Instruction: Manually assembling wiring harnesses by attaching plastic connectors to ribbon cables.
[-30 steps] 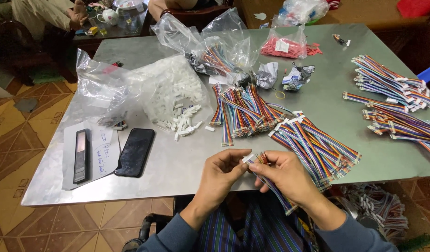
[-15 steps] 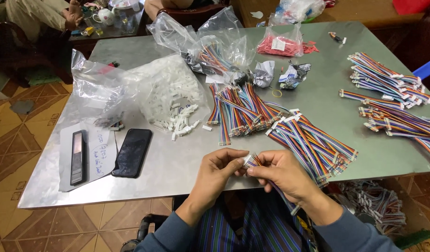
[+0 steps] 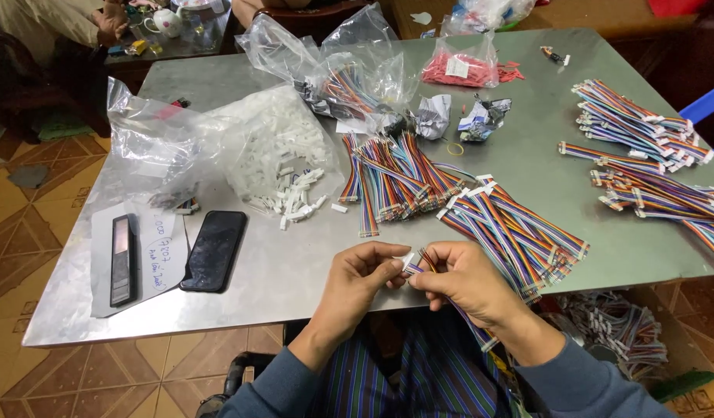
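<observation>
Over the near edge of a metal table (image 3: 279, 271), my left hand (image 3: 365, 275) pinches a small white plastic connector (image 3: 407, 261). My right hand (image 3: 461, 280) grips a multicoloured ribbon cable (image 3: 428, 262) whose end meets that connector; the cable's tail hangs down below my right wrist. Both hands touch at the fingertips. Just right of my hands lies a pile of finished rainbow cables (image 3: 512, 232). A heap of loose white connectors (image 3: 295, 193) spills from a clear bag (image 3: 248, 147) ahead and to the left.
A black phone (image 3: 214, 249) and a dark slim device (image 3: 123, 259) on white paper lie at the left. More cable bundles (image 3: 396, 182) sit in the middle and at the far right (image 3: 651, 166). Clear bags, a bag of red parts (image 3: 458, 68), crumpled paper. Another person sits at the top left.
My hands stay together at the table edge with the connector and cable; only the camera has shifted slightly.
</observation>
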